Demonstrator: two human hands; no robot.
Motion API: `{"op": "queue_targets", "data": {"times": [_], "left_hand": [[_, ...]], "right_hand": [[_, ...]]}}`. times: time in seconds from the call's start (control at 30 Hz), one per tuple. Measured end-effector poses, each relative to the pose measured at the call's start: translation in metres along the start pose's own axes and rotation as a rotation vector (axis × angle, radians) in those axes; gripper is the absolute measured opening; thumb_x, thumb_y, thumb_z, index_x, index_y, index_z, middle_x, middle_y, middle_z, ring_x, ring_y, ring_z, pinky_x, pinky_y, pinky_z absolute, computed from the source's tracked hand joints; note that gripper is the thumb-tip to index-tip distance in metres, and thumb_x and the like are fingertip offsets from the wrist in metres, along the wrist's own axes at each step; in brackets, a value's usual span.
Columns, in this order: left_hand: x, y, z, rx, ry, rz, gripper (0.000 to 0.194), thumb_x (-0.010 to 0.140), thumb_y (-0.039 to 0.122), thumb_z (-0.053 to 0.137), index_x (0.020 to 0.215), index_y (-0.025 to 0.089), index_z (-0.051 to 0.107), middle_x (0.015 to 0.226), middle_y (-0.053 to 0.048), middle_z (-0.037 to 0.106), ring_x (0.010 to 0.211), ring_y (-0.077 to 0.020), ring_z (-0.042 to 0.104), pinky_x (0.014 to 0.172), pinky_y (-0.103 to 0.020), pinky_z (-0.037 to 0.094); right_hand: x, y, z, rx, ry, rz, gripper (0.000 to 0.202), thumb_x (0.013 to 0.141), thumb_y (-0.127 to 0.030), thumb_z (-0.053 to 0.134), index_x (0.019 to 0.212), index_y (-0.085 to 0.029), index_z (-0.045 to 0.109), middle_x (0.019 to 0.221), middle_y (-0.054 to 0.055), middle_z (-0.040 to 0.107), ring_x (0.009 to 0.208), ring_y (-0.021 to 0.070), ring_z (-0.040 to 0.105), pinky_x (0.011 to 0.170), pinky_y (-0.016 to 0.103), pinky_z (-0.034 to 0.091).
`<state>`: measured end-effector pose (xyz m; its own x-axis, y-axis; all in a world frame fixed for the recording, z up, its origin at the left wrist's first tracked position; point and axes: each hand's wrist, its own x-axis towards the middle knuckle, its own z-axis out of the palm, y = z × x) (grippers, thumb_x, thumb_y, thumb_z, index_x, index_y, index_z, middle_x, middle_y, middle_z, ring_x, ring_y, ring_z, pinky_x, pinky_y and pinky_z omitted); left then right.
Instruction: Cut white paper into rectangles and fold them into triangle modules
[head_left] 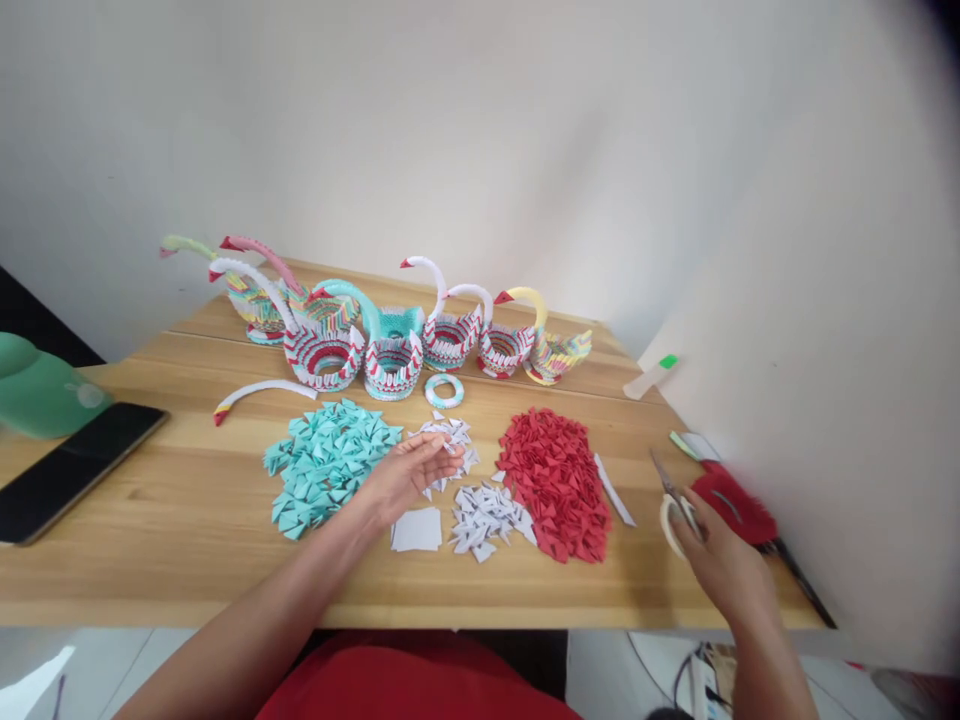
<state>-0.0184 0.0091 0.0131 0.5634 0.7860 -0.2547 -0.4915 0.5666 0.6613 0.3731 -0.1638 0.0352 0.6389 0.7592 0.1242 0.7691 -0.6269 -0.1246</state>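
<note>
My left hand [411,474] hovers over a pile of white folded paper pieces [455,430], thumb and fingertips pinched together. Whatever they hold is too small to make out against the white pieces. On the right, my right hand [726,560] grips a pair of scissors [667,479], blades pointing away from me. A white ring [667,528] shows by the scissors' handle; I cannot tell if it belongs to them. Nearby lie a second white pile [487,518], a stack of white paper rectangles [417,530], a turquoise pile [330,460] and a red pile [555,480].
Folded-paper swans [322,355] stand along the back. A loose white swan neck [270,388] and a turquoise-white ring [444,391] lie before them. A phone [75,470] and green object [45,385] are left; a glue bottle [651,378] and red item [739,508] right.
</note>
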Motion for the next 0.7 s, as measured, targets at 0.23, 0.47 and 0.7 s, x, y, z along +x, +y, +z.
{"op": "queue_targets", "data": {"times": [0.23,0.47,0.7], "left_hand": [[-0.004,-0.007,0.007,0.419,0.011,0.233,0.019,0.071,0.032,0.078,0.076,0.014,0.074,0.071,-0.004,0.07,0.067,-0.015,0.062,0.065,-0.023,0.048],[-0.038,-0.008,0.041,0.813,-0.114,0.492,0.003,0.072,0.023,0.076,0.072,0.021,0.077,0.069,-0.004,0.072,0.066,-0.0188,0.063,0.067,-0.028,0.047],[-0.071,-0.003,0.055,0.882,-0.196,0.6,0.005,0.078,0.023,0.073,0.075,0.022,0.077,0.071,-0.005,0.073,0.068,-0.0202,0.065,0.071,-0.03,0.048]], "right_hand": [[-0.003,0.027,0.025,-0.189,-0.017,-0.026,0.042,0.09,-0.037,0.042,0.117,-0.014,0.065,0.094,0.018,0.074,0.076,0.0318,0.07,0.059,0.036,0.049],[-0.065,-0.099,-0.017,0.403,0.266,-0.629,0.033,0.095,-0.037,0.047,0.116,-0.018,0.065,0.111,0.013,0.069,0.104,0.026,0.064,0.093,0.04,0.049],[-0.105,-0.189,-0.025,0.959,0.083,-1.018,0.021,0.094,-0.031,0.056,0.11,-0.023,0.066,0.094,0.007,0.073,0.09,0.0203,0.067,0.083,0.036,0.054]]}}
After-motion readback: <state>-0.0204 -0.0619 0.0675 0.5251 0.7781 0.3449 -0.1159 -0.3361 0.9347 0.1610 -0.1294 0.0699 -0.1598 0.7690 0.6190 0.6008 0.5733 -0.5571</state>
